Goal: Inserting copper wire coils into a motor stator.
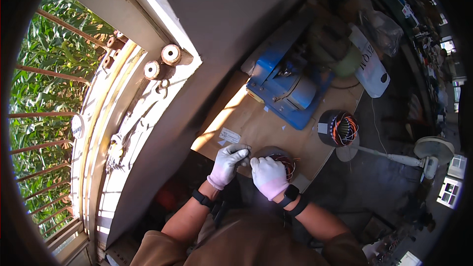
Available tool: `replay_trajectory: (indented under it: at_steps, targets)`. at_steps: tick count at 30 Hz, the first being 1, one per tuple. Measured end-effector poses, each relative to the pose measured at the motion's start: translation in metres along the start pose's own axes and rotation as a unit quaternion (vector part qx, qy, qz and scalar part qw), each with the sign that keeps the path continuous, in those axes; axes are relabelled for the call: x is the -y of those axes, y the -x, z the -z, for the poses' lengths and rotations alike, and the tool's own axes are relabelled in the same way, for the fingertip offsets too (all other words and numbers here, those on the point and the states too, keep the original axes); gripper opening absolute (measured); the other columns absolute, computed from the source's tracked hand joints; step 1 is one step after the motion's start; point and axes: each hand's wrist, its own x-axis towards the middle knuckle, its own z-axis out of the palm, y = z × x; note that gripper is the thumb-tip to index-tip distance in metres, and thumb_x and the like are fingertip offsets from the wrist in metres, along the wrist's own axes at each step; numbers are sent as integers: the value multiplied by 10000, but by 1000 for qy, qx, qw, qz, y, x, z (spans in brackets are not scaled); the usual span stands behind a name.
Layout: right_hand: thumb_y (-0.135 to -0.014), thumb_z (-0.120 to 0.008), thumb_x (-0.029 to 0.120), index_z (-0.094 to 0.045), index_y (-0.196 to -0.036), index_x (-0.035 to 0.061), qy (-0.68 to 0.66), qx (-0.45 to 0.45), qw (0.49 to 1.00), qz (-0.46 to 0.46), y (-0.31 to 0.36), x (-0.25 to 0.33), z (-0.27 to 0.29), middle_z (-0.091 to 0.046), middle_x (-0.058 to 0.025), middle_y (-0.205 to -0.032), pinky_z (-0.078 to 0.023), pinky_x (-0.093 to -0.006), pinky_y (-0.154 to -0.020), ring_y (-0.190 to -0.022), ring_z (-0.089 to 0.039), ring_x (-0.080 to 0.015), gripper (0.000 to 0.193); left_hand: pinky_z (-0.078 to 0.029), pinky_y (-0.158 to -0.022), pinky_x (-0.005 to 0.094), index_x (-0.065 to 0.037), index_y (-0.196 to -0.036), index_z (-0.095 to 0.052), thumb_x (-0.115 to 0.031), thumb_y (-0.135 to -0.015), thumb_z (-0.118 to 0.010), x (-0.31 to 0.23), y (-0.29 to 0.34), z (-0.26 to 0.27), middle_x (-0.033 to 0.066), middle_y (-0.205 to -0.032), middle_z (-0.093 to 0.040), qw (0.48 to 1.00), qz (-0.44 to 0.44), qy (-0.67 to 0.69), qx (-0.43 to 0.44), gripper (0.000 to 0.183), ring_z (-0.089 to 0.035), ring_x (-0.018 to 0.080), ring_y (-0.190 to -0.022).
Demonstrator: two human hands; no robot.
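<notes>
Pinching something small, maybe wire, the gloved left hand (228, 163) meets the gloved right hand (269, 176), which grasps a motor stator (282, 159) at the surface's (266, 130) near edge, steadying its copper windings; a blue machine (288, 88) sits behind

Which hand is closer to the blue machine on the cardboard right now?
Left, narrowly. The left hand sits below the blue machine, slightly to its left; the right hand is lower, on the motor stator.
</notes>
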Motion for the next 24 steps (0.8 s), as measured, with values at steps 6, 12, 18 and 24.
replay_trajectory:
  at_steps: [6,12,18,24]
  targets:
    - [-945,-591,208,-650,-857,119,-6,23,999,24,3,-8,5,-660,-61,-741,-552,-414,-617,-717,-687,-255,139,-521,-710,252,43,-1145,-712,-136,-997,-707,-10,-1,-9,51,-942,-718,997,17,-70,6,232,-631,95,-754]
    - [-908,-698,63,-716,-1096,17,-441,-22,893,-84,-36,-43,35,-733,-170,-984,-569,-388,-788,-905,-730,-327,195,-524,-713,247,24,-1113,-723,-185,-1007,-709,-11,0,-12,26,-900,-711,987,-13,-148,58,235,-627,80,-773]
    - [-972,-623,0,-694,-1011,10,-627,119,760,-121,-42,-68,24,-631,16,-832,-502,-250,-697,-779,-568,-36,82,-530,-697,286,10,-1088,-718,-206,-1008,-706,-13,-2,-22,33,-879,-703,965,-69,-231,101,230,-632,99,-766]
    - [-973,-650,115,-652,-961,-13,-354,22,929,-105,-35,-57,31,-711,-189,-868,-530,-421,-718,-819,-701,-362,128,-559,-727,357,14,-1054,-705,-165,-980,-715,-12,2,-41,163,-881,-699,767,-335,-544,65,193,-712,190,-794]
